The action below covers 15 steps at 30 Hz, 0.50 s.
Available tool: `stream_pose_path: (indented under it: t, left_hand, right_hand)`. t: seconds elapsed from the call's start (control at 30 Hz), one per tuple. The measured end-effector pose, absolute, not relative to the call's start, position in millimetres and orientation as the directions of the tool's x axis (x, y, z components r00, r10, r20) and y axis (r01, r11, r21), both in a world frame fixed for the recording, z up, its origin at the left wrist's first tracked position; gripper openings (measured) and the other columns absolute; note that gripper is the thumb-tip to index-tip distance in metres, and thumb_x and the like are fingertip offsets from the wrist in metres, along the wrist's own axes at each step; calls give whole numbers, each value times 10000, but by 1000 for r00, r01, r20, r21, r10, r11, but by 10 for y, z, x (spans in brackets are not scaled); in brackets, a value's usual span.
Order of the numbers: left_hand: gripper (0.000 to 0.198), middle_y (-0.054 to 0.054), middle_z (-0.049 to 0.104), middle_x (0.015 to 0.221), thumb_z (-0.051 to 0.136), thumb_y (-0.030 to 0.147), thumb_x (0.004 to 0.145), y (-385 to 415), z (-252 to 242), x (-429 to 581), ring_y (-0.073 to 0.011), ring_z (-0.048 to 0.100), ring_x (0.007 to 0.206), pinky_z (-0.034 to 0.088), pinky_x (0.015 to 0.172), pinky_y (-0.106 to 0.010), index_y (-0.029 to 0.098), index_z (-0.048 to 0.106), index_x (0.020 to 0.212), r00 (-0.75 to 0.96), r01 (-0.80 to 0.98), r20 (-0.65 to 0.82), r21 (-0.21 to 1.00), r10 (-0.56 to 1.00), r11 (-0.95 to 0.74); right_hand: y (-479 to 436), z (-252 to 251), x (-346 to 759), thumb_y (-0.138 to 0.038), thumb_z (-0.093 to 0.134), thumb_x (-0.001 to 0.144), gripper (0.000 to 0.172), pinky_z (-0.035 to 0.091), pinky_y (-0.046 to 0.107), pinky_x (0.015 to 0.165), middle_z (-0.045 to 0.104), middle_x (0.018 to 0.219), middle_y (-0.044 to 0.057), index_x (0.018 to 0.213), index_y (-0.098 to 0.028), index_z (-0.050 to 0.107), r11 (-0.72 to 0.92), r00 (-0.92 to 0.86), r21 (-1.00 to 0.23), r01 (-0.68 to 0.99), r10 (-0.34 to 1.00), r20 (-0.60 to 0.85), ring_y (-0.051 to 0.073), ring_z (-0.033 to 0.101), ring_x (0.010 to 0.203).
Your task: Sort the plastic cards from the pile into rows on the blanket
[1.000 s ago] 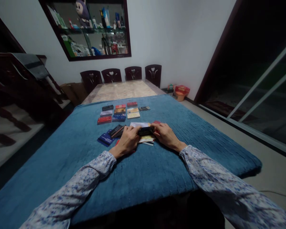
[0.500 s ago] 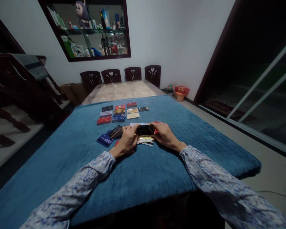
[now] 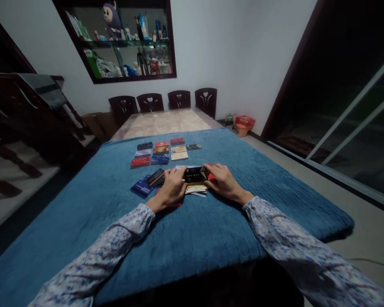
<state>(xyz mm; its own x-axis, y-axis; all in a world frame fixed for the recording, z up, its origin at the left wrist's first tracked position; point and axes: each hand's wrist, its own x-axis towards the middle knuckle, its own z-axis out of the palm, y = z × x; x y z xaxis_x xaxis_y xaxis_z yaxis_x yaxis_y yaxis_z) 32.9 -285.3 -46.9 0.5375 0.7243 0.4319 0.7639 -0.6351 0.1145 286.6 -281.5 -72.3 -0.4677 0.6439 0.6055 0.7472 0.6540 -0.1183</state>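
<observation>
Between both hands a stack of black cards (image 3: pixel 196 175) with gold print is held by its short ends. My left hand (image 3: pixel 172 186) is closed on the left end, and my right hand (image 3: pixel 223 182) grips the right end. Under and around the stack lie loose cards, among them yellowish and white cards (image 3: pixel 196 189) and a red card partly hidden by my right fingers. Left of my left hand, blue cards (image 3: pixel 141 186) and dark cards (image 3: pixel 156 178) lie fanned in an untidy pile.
Farther back, card stacks stand in rows: red (image 3: pixel 140 162), blue (image 3: pixel 160 159), cream (image 3: pixel 179 153) and a small black one (image 3: pixel 194 146) at the right. A blue cloth (image 3: pixel 115 238) covers the near table. Dark chairs (image 3: pixel 179 100) stand beyond the bare stone tabletop (image 3: pixel 166 120).
The black stack has tilted so that its gold-printed face shows more clearly. Both hands keep their hold in nearly the same place. The laid-out rows look unchanged.
</observation>
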Motion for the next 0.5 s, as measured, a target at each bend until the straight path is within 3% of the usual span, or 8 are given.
stream_pose_path:
  t: [0.5]
  left_hand:
    - [527, -151, 621, 1260, 610, 224, 829, -2807, -316, 329, -326, 534, 1177, 367, 990, -486, 157, 551, 1349, 558, 764, 321, 161, 765, -624]
  right_hand:
    - [-2736, -541, 2993, -354, 672, 897, 503, 426, 392, 841, 700, 1189, 162, 1355, -165, 587, 695, -574, -135, 706, 673, 466, 286, 562, 1029]
